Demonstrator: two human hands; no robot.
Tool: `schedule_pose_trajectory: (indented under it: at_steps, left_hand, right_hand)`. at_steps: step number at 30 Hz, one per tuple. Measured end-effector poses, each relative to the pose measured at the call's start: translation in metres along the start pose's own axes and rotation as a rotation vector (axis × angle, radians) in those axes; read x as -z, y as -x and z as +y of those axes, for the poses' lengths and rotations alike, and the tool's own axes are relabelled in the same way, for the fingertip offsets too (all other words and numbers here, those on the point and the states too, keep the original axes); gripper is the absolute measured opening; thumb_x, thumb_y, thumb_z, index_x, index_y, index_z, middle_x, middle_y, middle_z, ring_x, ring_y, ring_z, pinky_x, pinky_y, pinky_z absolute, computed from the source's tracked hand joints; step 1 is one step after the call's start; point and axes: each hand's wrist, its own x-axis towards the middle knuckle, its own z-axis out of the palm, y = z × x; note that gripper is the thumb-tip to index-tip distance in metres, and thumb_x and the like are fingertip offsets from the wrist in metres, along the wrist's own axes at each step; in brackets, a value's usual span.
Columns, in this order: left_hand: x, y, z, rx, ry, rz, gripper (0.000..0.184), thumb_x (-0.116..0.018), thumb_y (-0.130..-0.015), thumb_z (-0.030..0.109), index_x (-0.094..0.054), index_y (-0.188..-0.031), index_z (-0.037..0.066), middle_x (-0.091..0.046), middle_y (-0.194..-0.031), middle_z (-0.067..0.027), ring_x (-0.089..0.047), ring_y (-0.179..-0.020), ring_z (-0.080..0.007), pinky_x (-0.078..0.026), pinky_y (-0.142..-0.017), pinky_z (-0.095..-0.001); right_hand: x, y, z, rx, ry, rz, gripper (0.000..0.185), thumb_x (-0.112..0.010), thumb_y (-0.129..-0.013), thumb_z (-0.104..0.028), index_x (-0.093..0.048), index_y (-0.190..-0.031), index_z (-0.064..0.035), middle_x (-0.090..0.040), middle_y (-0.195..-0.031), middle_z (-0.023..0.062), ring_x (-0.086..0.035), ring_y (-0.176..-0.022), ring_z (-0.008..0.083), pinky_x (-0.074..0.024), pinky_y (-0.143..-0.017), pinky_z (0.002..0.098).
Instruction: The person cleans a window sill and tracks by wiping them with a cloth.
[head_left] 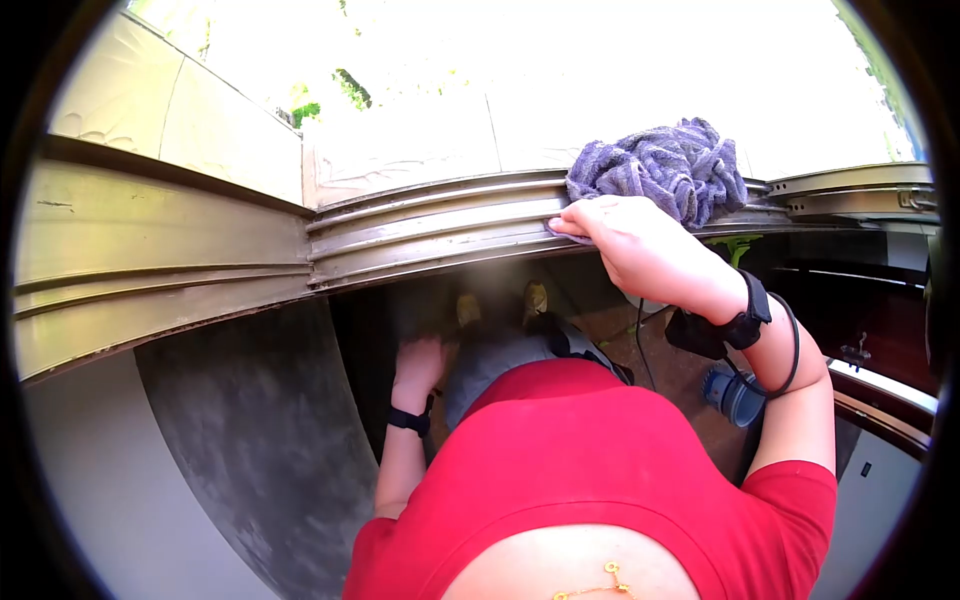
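Note:
My right hand (635, 245) is at the metal window track (420, 225), fingers pressed together over a bit of purple-grey cloth. The crumpled bulk of that cloth (665, 170) lies just behind the hand, across the rails and the sill. Below the frame, my left hand (420, 362) hangs low beside my left leg. It looks apart from the track, and its fingers are too dim and blurred to make out.
A side window frame (160, 235) meets the track at a corner on the left. Pale tiles (400, 140) lie outside. A blue container (735, 395) stands on the brown floor to my right, near a dark cabinet (850, 320). A cable hangs from my right wrist.

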Motion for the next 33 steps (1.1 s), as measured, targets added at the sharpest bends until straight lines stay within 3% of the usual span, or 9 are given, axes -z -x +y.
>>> schedule_pose_trajectory:
  at_steps: [6, 10, 15, 17, 20, 24, 26, 30, 33]
  left_hand:
    - [-0.008, 0.013, -0.007, -0.041, 0.096, 0.049, 0.029, -0.056, -0.091, 0.032, -0.068, -0.092, 0.006, -0.068, -0.094, -0.0146, -0.066, -0.088, -0.0342, -0.05, -0.083, -0.0472]
    - [-0.011, 0.012, -0.013, -0.006, 0.035, 0.012, 0.027, -0.056, -0.091, 0.03, -0.068, -0.091, 0.006, -0.068, -0.095, -0.0146, -0.066, -0.089, -0.035, -0.049, -0.083, -0.0473]
    - [-0.012, 0.006, -0.019, -0.012, 0.118, 0.058, 0.024, -0.059, -0.089, 0.027, -0.067, -0.093, 0.005, -0.068, -0.095, -0.0156, -0.065, -0.089, -0.0361, -0.05, -0.082, -0.0475]
    - [-0.009, 0.007, -0.017, 0.011, 0.095, 0.048, 0.025, -0.059, -0.089, 0.028, -0.067, -0.094, 0.005, -0.068, -0.094, -0.0159, -0.065, -0.089, -0.0361, -0.05, -0.082, -0.0473]
    - [-0.011, 0.007, -0.016, 0.041, 0.054, 0.033, 0.026, -0.059, -0.089, 0.029, -0.066, -0.094, 0.004, -0.068, -0.095, -0.0161, -0.066, -0.088, -0.0362, -0.05, -0.081, -0.0472]
    - [-0.007, -0.003, -0.008, 0.039, 0.033, 0.018, 0.028, -0.06, -0.089, 0.03, -0.068, -0.093, 0.004, -0.068, -0.094, -0.0171, -0.066, -0.085, -0.0364, -0.051, -0.081, -0.0473]
    - [0.005, -0.008, 0.001, 0.028, 0.047, -0.019, 0.029, -0.06, -0.088, 0.032, -0.069, -0.092, 0.004, -0.068, -0.093, -0.0177, -0.067, -0.085, -0.0362, -0.051, -0.081, -0.0473]
    - [0.016, -0.018, 0.011, -0.052, 0.065, 0.002, 0.034, -0.062, -0.087, 0.036, -0.07, -0.09, 0.003, -0.069, -0.09, -0.0194, -0.067, -0.085, -0.0355, -0.053, -0.079, -0.0468]
    - [0.014, -0.023, 0.005, -0.095, 0.032, 0.028, 0.034, -0.063, -0.086, 0.036, -0.071, -0.089, 0.003, -0.069, -0.09, -0.0191, -0.067, -0.084, -0.0355, -0.053, -0.078, -0.0462]
  right_hand:
    - [-0.032, -0.063, -0.024, 0.243, -0.093, 0.039, 0.022, -0.053, -0.08, 0.005, -0.055, -0.102, 0.0056, -0.065, -0.088, 0.0227, -0.065, -0.085, 0.0386, -0.0526, -0.074, 0.0422]
    - [-0.037, -0.098, -0.048, 0.241, -0.051, -0.08, 0.019, -0.054, -0.08, 0.002, -0.055, -0.098, 0.0051, -0.065, -0.082, 0.0228, -0.065, -0.081, 0.0385, -0.0522, -0.073, 0.0429]
    - [-0.028, -0.065, -0.043, 0.102, 0.06, 0.012, 0.015, -0.052, -0.08, -0.001, -0.056, -0.094, 0.0013, -0.064, -0.076, 0.0188, -0.066, -0.075, 0.0354, -0.0519, -0.065, 0.0418]
    - [-0.016, -0.029, -0.016, 0.018, 0.18, 0.037, 0.021, -0.053, -0.077, 0.002, -0.058, -0.096, -0.0039, -0.066, -0.078, 0.0144, -0.067, -0.077, 0.0324, -0.0527, -0.067, 0.0408]
    - [0.008, 0.016, 0.016, -0.159, 0.15, 0.026, 0.031, -0.05, -0.073, 0.009, -0.062, -0.099, -0.0024, -0.071, -0.091, 0.0119, -0.068, -0.086, 0.0309, -0.0543, -0.076, 0.0383]
    - [-0.002, 0.013, 0.015, -0.08, 0.111, 0.032, 0.034, -0.051, -0.073, 0.01, -0.062, -0.103, -0.0003, -0.071, -0.092, 0.0116, -0.068, -0.088, 0.0307, -0.0546, -0.079, 0.038]
    - [-0.014, -0.007, -0.001, 0.029, 0.068, 0.055, 0.036, -0.052, -0.073, 0.008, -0.06, -0.108, 0.0021, -0.07, -0.095, 0.0167, -0.068, -0.089, 0.0319, -0.0548, -0.079, 0.0372]
    - [-0.036, -0.052, -0.028, 0.187, -0.036, 0.032, 0.027, -0.056, -0.074, 0.004, -0.057, -0.101, 0.0023, -0.065, -0.084, 0.0198, -0.065, -0.082, 0.0374, -0.0525, -0.071, 0.0405]
    - [-0.033, -0.047, -0.021, 0.135, -0.079, 0.02, 0.028, -0.056, -0.074, 0.003, -0.057, -0.101, 0.0017, -0.065, -0.084, 0.0195, -0.066, -0.082, 0.0364, -0.0527, -0.07, 0.0398]
